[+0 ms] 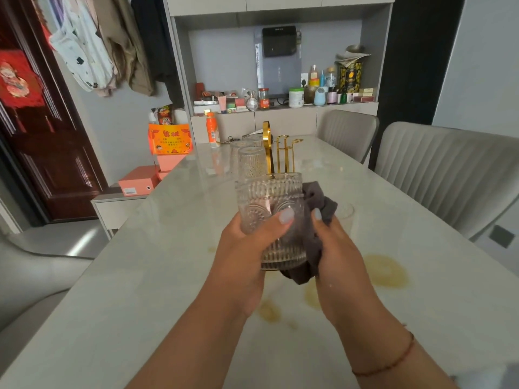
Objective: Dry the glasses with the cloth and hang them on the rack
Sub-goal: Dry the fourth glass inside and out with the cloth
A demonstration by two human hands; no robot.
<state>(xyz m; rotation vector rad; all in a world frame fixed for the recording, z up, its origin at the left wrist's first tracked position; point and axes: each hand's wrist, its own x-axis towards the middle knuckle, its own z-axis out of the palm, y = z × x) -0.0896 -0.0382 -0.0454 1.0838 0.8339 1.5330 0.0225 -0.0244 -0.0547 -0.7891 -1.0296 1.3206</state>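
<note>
Drying step in hand. Left hand (247, 234) grips the ribbed glass (271, 220) above the table (140, 276), thumb across its front. Right hand (334, 248) pinches the grey cloth (317, 220) against the glass's right side. Next, probably: finish wiping, invert it, hang it on a free gold rack (283, 153) prong behind; other glasses (250, 161) already hang there.

The table (146, 276) is pale and shiny, with yellow stains (386, 272) on it. At its far end stand a gold rack (283, 153), upside-down glasses (251, 161) just beside it, and an orange bottle (212, 130).
</note>
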